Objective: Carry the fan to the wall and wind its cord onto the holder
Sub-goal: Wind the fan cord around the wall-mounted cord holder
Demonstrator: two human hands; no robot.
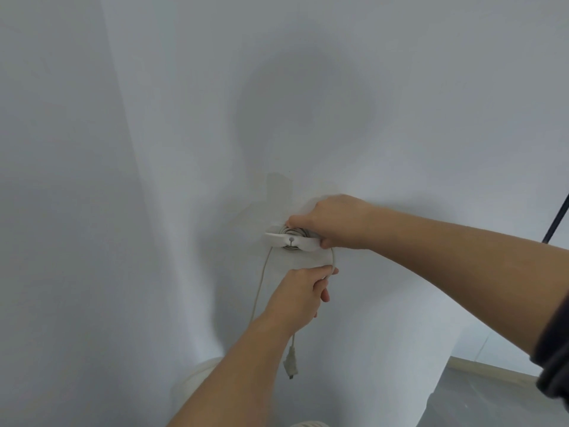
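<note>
From the head camera I am looking close at a plain pale wall (pixel 154 149), and the holder (pixel 291 241) sits on it just above the middle of my view, a white bar lying nearly level with a small round hub at its middle. Several turns of the cord (pixel 261 285) are already wound behind that bar, tight against the wall. My right hand (pixel 334 224) comes in from the right and grips the right end of the holder: its fingers curl over the top with the tips at the wound turns, and the thumb is tucked under the bar's end. Just below, my left hand (pixel 300 295) reaches up from the bottom of the frame and pinches the cord between its thumb and curled fingers. From the holder one stretch of cord runs down on the right into that pinch, another hangs down on the left in a long slack line and passes behind the left wrist. The plug (pixel 291 363) dangles free under the left forearm, touching nothing. Low on the left, half hidden by that forearm, a white rounded shape stands near the wall; I take it for the fan (pixel 194 377) but cannot tell for sure. A dark sleeve (pixel 554 349) covers my right upper arm.
</note>
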